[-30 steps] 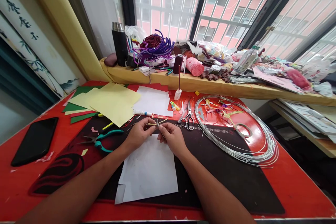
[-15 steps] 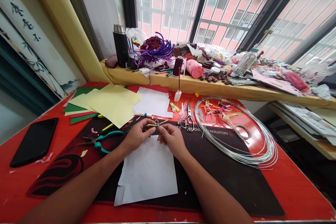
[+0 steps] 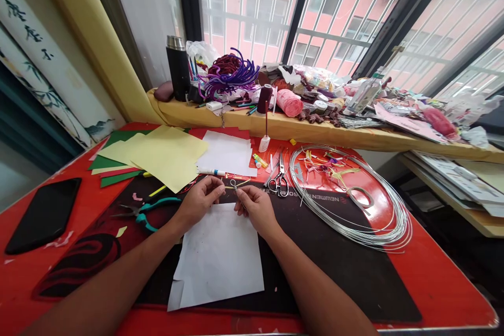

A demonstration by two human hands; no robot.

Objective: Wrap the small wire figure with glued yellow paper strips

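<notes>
Over the white sheet [image 3: 220,257], my right hand [image 3: 255,207] pinches a small twisted wire piece with a loop [image 3: 233,184] at its top. A thin yellow strip [image 3: 244,182] crosses this piece and sticks out to the right. My left hand [image 3: 202,199] is just left of it, fingers curled and closed near the strip's left end. Whether those fingertips grip the end is too small to tell. Left of my left hand, teal-handled pliers [image 3: 142,213] lie on the black mat [image 3: 334,273]. Scissors [image 3: 280,181] lie beyond my right hand.
A large coil of silvery wire [image 3: 397,236] lies on the right. Yellow paper [image 3: 169,155] and a phone [image 3: 43,215] are on the left. A small white bottle [image 3: 264,143] stands near the cluttered ledge [image 3: 236,122], which holds a flask [image 3: 178,71] and yarn [image 3: 290,102].
My left hand has drawn slightly left from the looped wire piece, widening the gap between my hands. My right hand keeps its pinch. The whole view has shifted a little.
</notes>
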